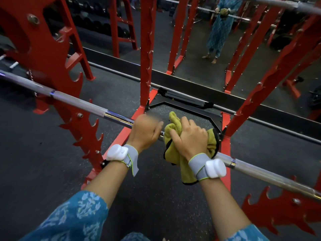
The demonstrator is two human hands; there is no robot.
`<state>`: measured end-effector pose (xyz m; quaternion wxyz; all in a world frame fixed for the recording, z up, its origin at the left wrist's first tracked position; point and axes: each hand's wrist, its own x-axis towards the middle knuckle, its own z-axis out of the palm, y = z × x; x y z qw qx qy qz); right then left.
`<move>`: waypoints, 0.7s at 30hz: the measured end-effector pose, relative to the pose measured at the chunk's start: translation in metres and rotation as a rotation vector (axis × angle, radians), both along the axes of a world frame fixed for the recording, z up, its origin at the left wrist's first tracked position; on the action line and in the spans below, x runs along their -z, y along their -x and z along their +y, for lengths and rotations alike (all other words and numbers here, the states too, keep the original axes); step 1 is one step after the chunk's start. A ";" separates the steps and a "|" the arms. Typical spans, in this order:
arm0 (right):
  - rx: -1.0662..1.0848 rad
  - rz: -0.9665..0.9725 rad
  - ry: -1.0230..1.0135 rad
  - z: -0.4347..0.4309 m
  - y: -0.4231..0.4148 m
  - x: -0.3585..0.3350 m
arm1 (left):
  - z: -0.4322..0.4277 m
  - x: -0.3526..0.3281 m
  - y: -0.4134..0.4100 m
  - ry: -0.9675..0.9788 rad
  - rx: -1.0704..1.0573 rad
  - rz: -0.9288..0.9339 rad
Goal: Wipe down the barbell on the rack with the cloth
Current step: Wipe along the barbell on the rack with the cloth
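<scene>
Head: fuzzy olive cloth [175, 129] round chromed barbell [119, 118]

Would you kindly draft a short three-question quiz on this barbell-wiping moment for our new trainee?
1. True or false: the left hand grips the bare barbell right beside the cloth.
2. Which hand holds the yellow-green cloth wrapped around the bar? A) left B) right C) both
3. Fill in: the rack that carries the barbell is painted ____.
Key: 1 true; 2 B, the right hand; 3 red.
</scene>
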<state>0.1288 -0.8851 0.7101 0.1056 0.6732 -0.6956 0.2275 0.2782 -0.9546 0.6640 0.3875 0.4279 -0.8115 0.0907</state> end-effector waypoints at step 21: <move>0.054 -0.009 0.098 -0.020 -0.056 0.010 | -0.073 -0.010 -0.141 -0.244 -0.386 -0.133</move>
